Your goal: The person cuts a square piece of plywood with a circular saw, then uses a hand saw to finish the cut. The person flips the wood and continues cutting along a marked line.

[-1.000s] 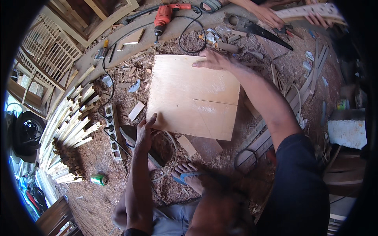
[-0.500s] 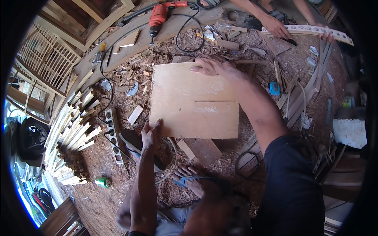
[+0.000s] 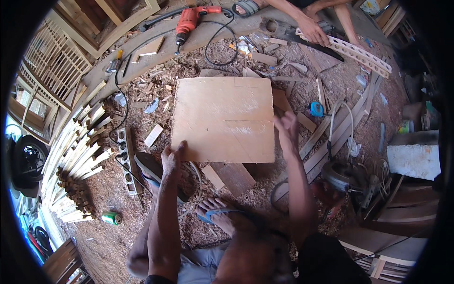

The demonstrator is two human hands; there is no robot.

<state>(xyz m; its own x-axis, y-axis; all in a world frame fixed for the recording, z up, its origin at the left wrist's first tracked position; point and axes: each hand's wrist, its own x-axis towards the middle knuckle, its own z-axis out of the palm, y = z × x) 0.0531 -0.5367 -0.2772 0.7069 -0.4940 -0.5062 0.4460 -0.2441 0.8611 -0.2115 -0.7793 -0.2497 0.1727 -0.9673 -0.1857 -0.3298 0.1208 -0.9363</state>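
Stick bundle: fanned at far left, untouched by either hand.
Left hand: closed on the board's lower-left corner, thumb on top.
Board: held centrally above wood scraps; a thin line is carried in from the right edge, ended partway; cut or crack cannot be told. Remaining width appears undivided.
Right hand: blurred beside the board's right edge; grip and contact cannot be told.
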